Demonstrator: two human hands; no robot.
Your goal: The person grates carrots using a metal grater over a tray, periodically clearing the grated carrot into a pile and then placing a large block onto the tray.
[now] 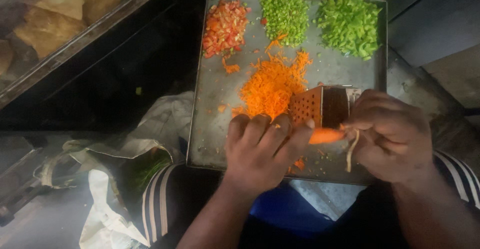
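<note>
A metal tray (210,129) rests over my lap. My left hand (260,151) is curled around one end of an orange carrot (326,135), pressing it against a box grater (320,105) that lies tilted on the tray. My right hand (392,134) grips the grater's far end, and a pale strip of peel (352,151) dangles below its fingers. A heap of grated carrot (272,86) lies just beyond the grater. Along the tray's far edge are chopped red tomato (225,26), finely chopped green pieces (286,16) and coarser chopped green vegetable (350,24).
A glass-fronted case holding fried breads (50,19) stands at the upper left. Crumpled white cloth (170,116) and a bag with greens (125,174) lie left of the tray. A blue object (285,211) shows beneath the tray's near edge. Stone surface (450,74) lies to the right.
</note>
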